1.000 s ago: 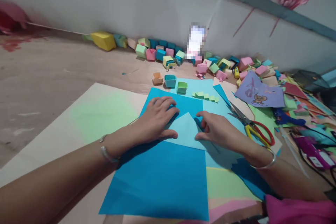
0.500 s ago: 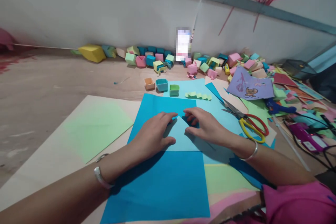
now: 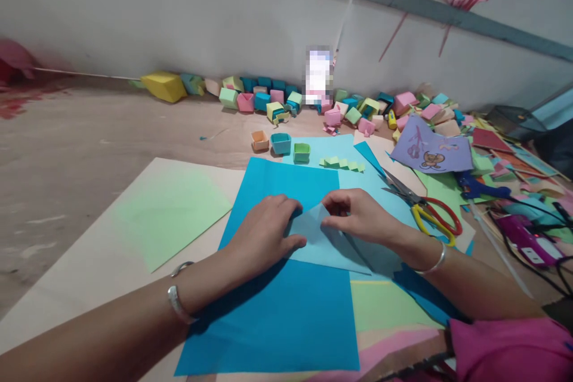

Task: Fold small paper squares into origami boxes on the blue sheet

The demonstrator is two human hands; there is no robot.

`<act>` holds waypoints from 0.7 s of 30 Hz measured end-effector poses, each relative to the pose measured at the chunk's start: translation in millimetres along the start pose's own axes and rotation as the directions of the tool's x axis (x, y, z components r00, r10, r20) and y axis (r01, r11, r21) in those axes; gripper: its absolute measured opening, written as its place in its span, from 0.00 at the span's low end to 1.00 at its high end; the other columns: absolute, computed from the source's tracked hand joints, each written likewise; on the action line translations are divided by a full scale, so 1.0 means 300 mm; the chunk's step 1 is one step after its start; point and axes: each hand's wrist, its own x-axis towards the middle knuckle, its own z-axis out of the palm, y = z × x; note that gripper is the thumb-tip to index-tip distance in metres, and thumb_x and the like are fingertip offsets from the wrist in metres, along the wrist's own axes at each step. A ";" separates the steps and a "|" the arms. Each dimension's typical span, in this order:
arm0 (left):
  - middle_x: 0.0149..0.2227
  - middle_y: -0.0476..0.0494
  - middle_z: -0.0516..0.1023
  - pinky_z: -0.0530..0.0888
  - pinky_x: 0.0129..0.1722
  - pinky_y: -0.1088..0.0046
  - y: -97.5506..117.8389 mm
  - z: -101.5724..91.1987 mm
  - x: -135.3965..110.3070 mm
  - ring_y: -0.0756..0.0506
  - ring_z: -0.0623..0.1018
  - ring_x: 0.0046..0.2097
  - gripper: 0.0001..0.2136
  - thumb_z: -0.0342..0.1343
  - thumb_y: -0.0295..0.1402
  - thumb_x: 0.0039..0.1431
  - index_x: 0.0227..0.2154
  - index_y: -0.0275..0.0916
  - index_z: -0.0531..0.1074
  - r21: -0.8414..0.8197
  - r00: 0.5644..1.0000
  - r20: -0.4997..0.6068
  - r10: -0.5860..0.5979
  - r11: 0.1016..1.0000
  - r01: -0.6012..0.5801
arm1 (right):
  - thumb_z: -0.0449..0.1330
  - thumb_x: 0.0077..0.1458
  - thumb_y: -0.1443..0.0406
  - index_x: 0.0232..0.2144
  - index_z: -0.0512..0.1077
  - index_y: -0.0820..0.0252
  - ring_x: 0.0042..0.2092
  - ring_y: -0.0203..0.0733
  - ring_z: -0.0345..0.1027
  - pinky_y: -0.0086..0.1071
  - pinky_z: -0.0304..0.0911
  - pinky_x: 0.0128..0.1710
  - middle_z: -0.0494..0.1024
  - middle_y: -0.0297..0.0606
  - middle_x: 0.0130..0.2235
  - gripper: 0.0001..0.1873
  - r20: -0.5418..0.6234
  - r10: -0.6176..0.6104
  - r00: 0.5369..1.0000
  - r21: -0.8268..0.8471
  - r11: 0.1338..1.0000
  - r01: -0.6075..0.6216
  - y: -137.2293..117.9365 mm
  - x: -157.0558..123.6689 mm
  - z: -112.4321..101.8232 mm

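Note:
A folded light blue paper [image 3: 320, 242] lies on a large darker blue sheet [image 3: 277, 304] in front of me. My left hand [image 3: 264, 233] presses flat on the folded paper's left side, fingers stretched out and thumb along its lower edge. My right hand [image 3: 358, 215] pinches the paper's upper tip between thumb and fingers, lifting it a little off the sheet. Both wrists wear silver bangles.
Scissors [image 3: 425, 206] with red and yellow handles lie just right of my right hand. Three small paper boxes [image 3: 281, 144] stand beyond the sheet, and several more line the wall. A green sheet [image 3: 172, 215] lies left. Paper scraps and a glue gun [image 3: 526, 233] crowd the right.
My right hand has closed on the folded paper's tip and raised it, where before it lay flat beside it. My left hand has stayed pressing the left side.

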 end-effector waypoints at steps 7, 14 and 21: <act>0.31 0.45 0.76 0.63 0.29 0.69 0.013 -0.004 -0.004 0.42 0.73 0.33 0.08 0.61 0.38 0.53 0.29 0.39 0.71 -0.017 0.999 0.050 -0.020 1.000 0.021 | 0.64 0.51 0.62 0.41 0.74 0.61 0.31 0.35 0.64 0.29 0.59 0.32 0.73 0.34 0.31 0.15 -0.035 -0.088 0.995 -0.245 0.966 0.077 -0.002 -0.009 -0.001; 0.28 0.48 0.78 0.66 0.30 0.71 -0.004 -0.040 0.014 0.44 0.75 0.32 0.10 0.56 0.41 0.54 0.25 0.41 0.75 -0.333 0.989 0.021 -0.148 0.932 0.146 | 0.61 0.51 0.60 0.25 0.73 0.63 0.26 0.32 0.55 0.27 0.50 0.25 0.64 0.29 0.22 0.11 -0.126 0.015 0.992 -0.030 0.999 -0.019 0.000 0.007 -0.058; 0.26 0.49 0.78 0.66 0.27 0.73 -0.051 -0.049 0.043 0.47 0.73 0.29 0.10 0.62 0.41 0.47 0.27 0.39 0.78 -0.556 0.940 -0.011 -0.341 0.784 0.278 | 0.64 0.46 0.58 0.29 0.73 0.63 0.26 0.33 0.55 0.29 0.49 0.26 0.64 0.28 0.23 0.13 -0.259 0.118 0.959 0.204 0.977 -0.066 0.048 0.028 -0.099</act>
